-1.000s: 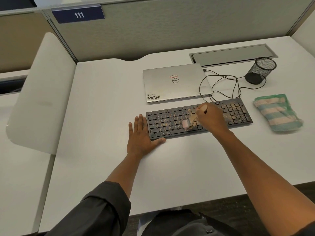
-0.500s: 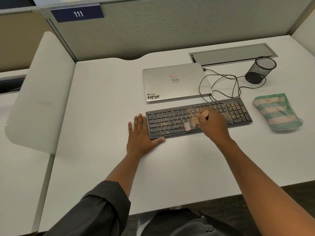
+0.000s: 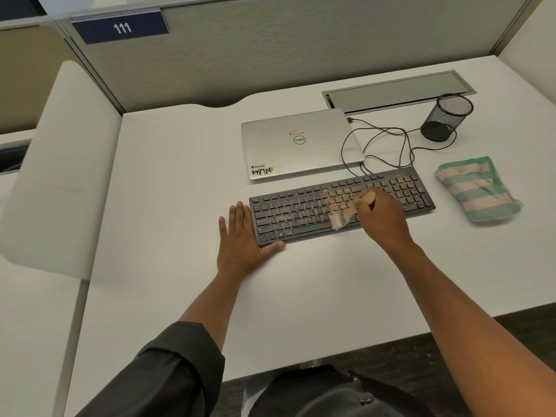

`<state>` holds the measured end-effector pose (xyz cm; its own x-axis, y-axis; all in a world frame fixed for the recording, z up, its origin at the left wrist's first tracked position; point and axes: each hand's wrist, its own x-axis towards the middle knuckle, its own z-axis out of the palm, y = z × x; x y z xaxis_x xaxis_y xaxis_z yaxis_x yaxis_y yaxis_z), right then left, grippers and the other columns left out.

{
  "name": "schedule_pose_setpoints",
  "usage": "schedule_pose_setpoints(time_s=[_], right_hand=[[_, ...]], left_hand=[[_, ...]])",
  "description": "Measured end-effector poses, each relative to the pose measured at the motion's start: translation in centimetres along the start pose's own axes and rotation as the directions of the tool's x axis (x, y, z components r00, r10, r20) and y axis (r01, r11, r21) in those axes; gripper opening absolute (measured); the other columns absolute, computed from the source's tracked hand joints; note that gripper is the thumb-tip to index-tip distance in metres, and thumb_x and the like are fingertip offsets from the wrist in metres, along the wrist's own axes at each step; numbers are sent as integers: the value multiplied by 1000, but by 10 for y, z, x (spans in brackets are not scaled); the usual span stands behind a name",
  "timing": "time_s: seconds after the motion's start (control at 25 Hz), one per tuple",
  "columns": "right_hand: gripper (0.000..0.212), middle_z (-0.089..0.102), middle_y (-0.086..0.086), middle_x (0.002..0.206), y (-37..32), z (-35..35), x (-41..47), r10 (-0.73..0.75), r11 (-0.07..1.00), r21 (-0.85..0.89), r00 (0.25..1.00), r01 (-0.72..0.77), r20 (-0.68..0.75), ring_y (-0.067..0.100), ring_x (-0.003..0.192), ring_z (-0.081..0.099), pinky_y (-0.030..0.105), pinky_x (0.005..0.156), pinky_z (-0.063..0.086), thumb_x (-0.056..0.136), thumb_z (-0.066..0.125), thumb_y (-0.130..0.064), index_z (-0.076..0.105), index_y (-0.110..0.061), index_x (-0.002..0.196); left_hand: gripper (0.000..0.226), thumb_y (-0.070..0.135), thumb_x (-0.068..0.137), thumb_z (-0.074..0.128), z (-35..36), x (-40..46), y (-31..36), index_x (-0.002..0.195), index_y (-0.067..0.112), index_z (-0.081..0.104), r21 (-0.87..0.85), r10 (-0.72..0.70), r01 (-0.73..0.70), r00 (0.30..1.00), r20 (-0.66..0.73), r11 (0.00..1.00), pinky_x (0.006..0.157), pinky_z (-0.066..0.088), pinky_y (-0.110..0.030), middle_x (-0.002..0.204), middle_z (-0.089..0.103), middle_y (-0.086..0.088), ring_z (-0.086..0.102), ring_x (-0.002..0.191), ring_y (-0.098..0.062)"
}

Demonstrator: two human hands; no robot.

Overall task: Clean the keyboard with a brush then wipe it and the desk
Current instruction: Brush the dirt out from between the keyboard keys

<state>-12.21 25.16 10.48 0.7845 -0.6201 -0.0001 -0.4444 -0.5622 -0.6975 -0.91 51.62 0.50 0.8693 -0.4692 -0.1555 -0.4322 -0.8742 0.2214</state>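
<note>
- Right grip (image 3: 381, 219) is pinching the wooden-handled brush (image 3: 349, 212), whose blurred bristles are touching the keys at the middle of the black keyboard (image 3: 301, 212).
- Left grip (image 3: 240, 240) is lying flat with fingers spread on the white table (image 3: 180, 206), its thumb pressing against the keyboard's near left corner.
- Folded striped cloth (image 3: 478, 189) is lying just right of the keyboard.
- Closed silver laptop (image 3: 301, 142) is sitting behind the keyboard.
</note>
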Motion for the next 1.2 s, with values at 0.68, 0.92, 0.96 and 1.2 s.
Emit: schedule_pose_setpoints(time_s=[0.68, 0.92, 0.96, 1.2], right_hand=[[13, 63, -1, 78, -4, -4, 14, -50, 998, 28, 998, 51, -32, 1, 66, 52, 15, 53, 32, 97, 54, -20, 66, -14, 93], [16, 62, 0, 74, -3, 8, 19, -97, 995, -2, 995, 97, -22, 17, 70, 58, 23, 55, 36, 98, 53, -18, 66, -9, 93], [16, 62, 2, 74, -2, 6, 22, -94, 996, -16, 995, 93, -36, 19, 71, 58, 25, 58, 35, 98, 53, -18, 65, -9, 94], [15, 65, 5, 78, -19, 5, 51, -167, 986, 12, 985, 167, -39, 21, 71, 59, 25, 56, 40, 97, 51, -20, 63, -12, 93]], left_hand=[[133, 100, 72, 24, 1, 0, -1, 160, 7, -11, 4, 0, 0, 1000, -6, 1000, 125, -10, -50, 169, -14, -12, -19, 155, -22], [133, 100, 72, 26, 1, 0, 0, 161, 7, -9, -1, -1, 1, 1000, -9, 1000, 125, -9, -51, 169, -12, -12, -19, 155, -22], [133, 100, 72, 26, 1, 0, 0, 161, 7, -9, -1, -1, 1, 1000, -10, 1000, 125, -9, -51, 169, -12, -12, -18, 155, -22], [134, 100, 72, 26, 0, 0, -1, 161, 7, -10, -4, 0, 0, 1000, -7, 1000, 125, -10, -50, 169, -13, -12, -19, 155, -22]])
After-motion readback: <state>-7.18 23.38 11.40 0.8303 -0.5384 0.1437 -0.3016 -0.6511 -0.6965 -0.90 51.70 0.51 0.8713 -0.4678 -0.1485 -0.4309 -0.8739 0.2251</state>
